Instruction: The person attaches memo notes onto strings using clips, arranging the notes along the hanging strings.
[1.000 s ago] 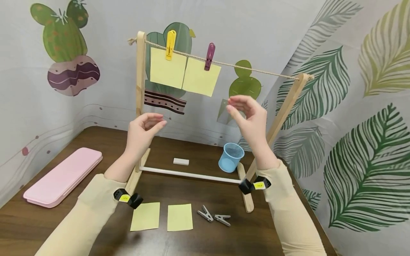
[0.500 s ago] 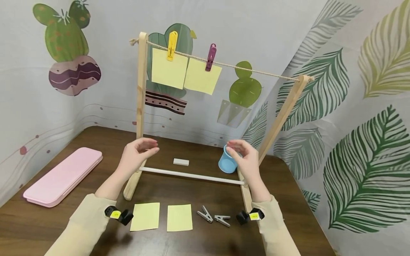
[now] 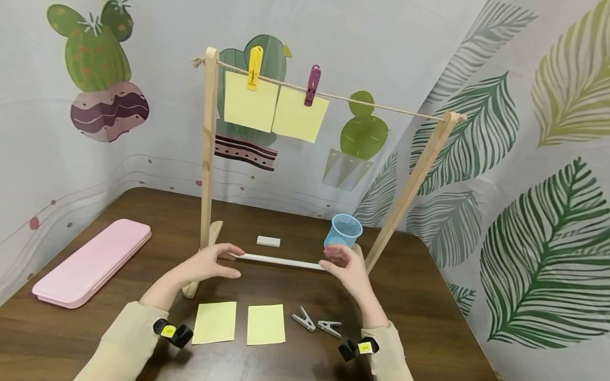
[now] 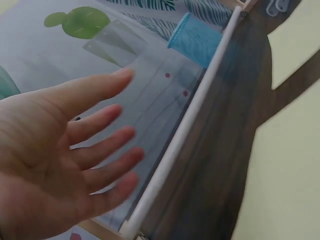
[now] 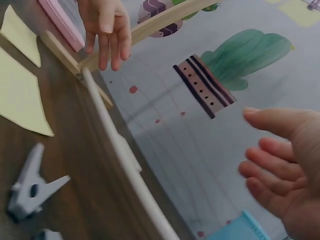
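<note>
My left hand (image 3: 213,263) hovers by the left end of the white crossbar (image 3: 281,261), fingers spread and holding nothing. Opposite it, my right hand (image 3: 346,267) hangs in the air in front of the blue mesh cup (image 3: 345,228), also holding nothing. On the table below lie two yellow paper squares, a left one (image 3: 214,323) and a right one (image 3: 266,324). Beside them are two grey clothespins, one (image 3: 304,319) left of the other (image 3: 329,328). A yellow clothespin (image 3: 254,69) and a purple clothespin (image 3: 312,85) fix two yellow papers (image 3: 250,108) to the rope (image 3: 381,105).
The rope runs between a left wooden post (image 3: 208,148) and a right wooden post (image 3: 412,190). A pink case (image 3: 92,263) lies at the table's left. Behind the crossbar are a white block (image 3: 268,241) and the cup. A patterned cloth (image 3: 295,32) hangs behind.
Both hands have come down from below the hanging papers to about crossbar height, moving nearer the table. The papers, clothespins and frame have stayed where they were.
</note>
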The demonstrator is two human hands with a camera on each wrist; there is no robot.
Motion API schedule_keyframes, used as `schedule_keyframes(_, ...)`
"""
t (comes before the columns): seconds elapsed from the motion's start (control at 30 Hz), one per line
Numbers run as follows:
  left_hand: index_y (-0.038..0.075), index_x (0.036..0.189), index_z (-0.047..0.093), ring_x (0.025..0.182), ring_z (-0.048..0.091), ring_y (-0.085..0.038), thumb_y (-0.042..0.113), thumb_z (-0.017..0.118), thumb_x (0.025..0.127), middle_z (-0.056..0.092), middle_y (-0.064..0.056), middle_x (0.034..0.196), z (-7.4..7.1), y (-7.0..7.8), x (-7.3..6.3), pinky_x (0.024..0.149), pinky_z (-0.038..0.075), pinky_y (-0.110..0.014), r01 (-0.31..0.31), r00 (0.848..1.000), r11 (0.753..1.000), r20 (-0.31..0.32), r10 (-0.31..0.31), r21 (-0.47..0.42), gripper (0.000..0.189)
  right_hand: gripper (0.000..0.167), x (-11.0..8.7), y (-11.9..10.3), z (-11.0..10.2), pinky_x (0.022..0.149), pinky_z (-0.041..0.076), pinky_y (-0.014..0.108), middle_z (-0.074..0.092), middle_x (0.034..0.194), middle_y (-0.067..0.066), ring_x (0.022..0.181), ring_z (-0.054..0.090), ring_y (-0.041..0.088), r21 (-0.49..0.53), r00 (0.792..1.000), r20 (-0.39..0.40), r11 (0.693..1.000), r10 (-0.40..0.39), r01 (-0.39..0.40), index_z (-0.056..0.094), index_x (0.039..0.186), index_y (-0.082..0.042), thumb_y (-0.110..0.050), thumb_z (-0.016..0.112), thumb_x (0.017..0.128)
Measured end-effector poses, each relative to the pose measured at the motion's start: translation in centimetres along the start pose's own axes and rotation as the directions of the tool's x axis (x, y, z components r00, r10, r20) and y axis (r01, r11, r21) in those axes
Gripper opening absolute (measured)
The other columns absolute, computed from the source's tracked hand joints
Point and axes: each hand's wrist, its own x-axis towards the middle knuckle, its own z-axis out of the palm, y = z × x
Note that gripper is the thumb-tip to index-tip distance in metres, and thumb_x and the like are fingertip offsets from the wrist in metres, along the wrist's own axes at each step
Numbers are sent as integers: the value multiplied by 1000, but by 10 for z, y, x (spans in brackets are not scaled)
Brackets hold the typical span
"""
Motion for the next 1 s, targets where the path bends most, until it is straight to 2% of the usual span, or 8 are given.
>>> schedule_keyframes(0.1, -6, 129, 53, 121, 52, -47, 21, 79, 83, 56, -25, 132, 4, -2, -4, 97, 47, -57, -15, 995, 1000, 96, 13, 19, 59, 40, -5, 8, 5, 91, 54, 43, 67, 110, 25, 103, 65, 36, -44, 994, 104, 999, 18, -13, 62, 117, 6, -4, 78, 81)
schedule_keyframes(0.23, -5, 128, 55, 114, 56, -42, 17, 83, 78, 57, -25, 129, 8, -4, -9, 94, 48, -52, -3, 984, 999, 178, -3, 34, 61, 44, -8, 16, 11, 85, 55, 35, 66, 109, 25, 97, 66, 31, -126, 965, 256, 992, 53, -21, 60, 116, 7, -11, 80, 81)
schedule_keyframes(0.33, -5, 127, 56, 110, 56, -36, 14, 84, 74, 58, -23, 127, 12, -5, -11, 91, 49, -46, 11, 975, 999, 221, -18, 31, 62, 48, -9, 18, 16, 81, 54, 28, 66, 106, 23, 92, 65, 25, -159, 926, 367, 987, 87, -30, 59, 115, 8, -14, 82, 78)
schedule_keyframes(0.5, -4, 123, 58, 100, 55, -24, 11, 87, 69, 62, -17, 117, 17, -8, -12, 85, 48, -34, 8, 962, 999, 271, -20, 44, 63, 49, -11, 16, 27, 76, 52, 24, 66, 98, 14, 87, 62, 18, -215, 838, 524, 976, 150, -40, 60, 111, 6, -15, 85, 74)
schedule_keyframes(0.57, -3, 120, 59, 94, 54, -21, 10, 88, 68, 61, -13, 110, 19, -9, -12, 81, 47, -30, -3, 960, 999, 278, -12, 53, 62, 47, -12, 15, 31, 74, 51, 23, 65, 96, 10, 85, 61, 17, -242, 812, 555, 969, 179, -48, 61, 109, 4, -14, 85, 73)
schedule_keyframes(0.67, -1, 116, 61, 88, 51, -17, 9, 89, 65, 58, -8, 101, 22, -10, -11, 77, 45, -26, -7, 960, 998, 278, -12, 64, 59, 46, -14, 16, 34, 72, 50, 22, 64, 92, 5, 81, 59, 15, -278, 791, 573, 959, 213, -57, 62, 105, 2, -11, 87, 70)
schedule_keyframes(0.83, 3, 108, 63, 80, 47, -12, 5, 91, 61, 53, -3, 92, 26, -13, -11, 71, 43, -22, -10, 958, 996, 288, -17, 92, 55, 45, -18, 17, 37, 68, 48, 21, 61, 85, 2, 75, 56, 10, -323, 779, 582, 945, 233, -40, 61, 100, -2, -10, 90, 65)
schedule_keyframes(1.0, 6, 102, 63, 77, 45, -10, 2, 91, 56, 51, 0, 89, 29, -13, -11, 69, 41, -21, -28, 961, 988, 277, -15, 149, 54, 45, -19, 18, 37, 66, 47, 21, 60, 82, 1, 73, 55, 10, -346, 770, 592, 938, 238, -24, 61, 96, -4, -9, 91, 63)
